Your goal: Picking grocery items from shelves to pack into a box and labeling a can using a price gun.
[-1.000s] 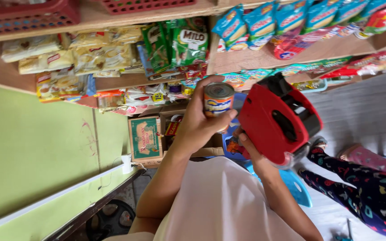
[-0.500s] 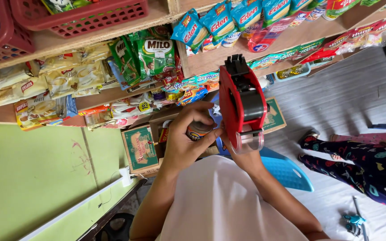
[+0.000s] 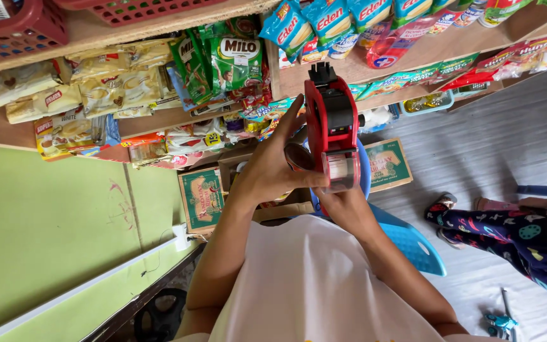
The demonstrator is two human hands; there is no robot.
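1. Left hand (image 3: 272, 171): fingers wrapped around a small can (image 3: 297, 156), held just left of the red price-label gun (image 3: 330, 123).
2. Right hand (image 3: 344, 209): fingers closed on the gun's grip, below the gun body.
3. Can location: touching the gun's lower end, above the blue plastic chair (image 3: 406, 244).

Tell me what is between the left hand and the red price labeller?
In the head view, a small can sits between them: the left hand holds it while the red price labeller, gripped by the right hand, stands against it.
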